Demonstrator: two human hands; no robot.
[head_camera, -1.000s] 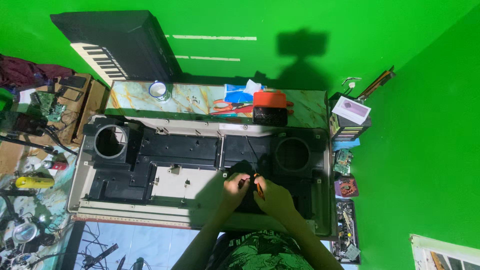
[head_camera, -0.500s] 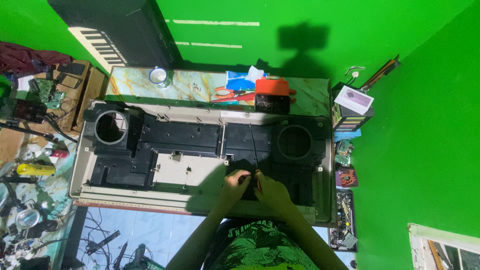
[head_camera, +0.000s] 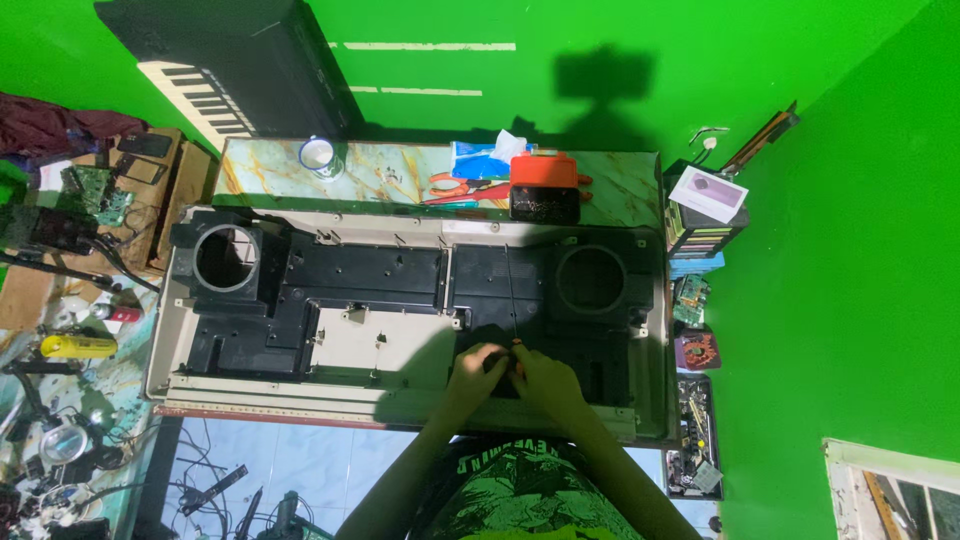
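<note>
An opened electronic keyboard case, beige shell with black inner panels and two round speaker openings, lies across the table. My left hand and my right hand meet over its lower middle, right of centre. Both are curled around the red handle of a long thin screwdriver. Its dark shaft points away from me, with the tip over the black panel between the two speaker openings. The handle is mostly hidden by my fingers.
On the marble-patterned tabletop behind the case stand a white cup, orange pliers and an orange-and-black box. A black piano keyboard leans against the green wall. Circuit boards and tool clutter sit left and right.
My hands stay together at the same spot on the case. The view has shifted slightly; nothing else has visibly moved.
</note>
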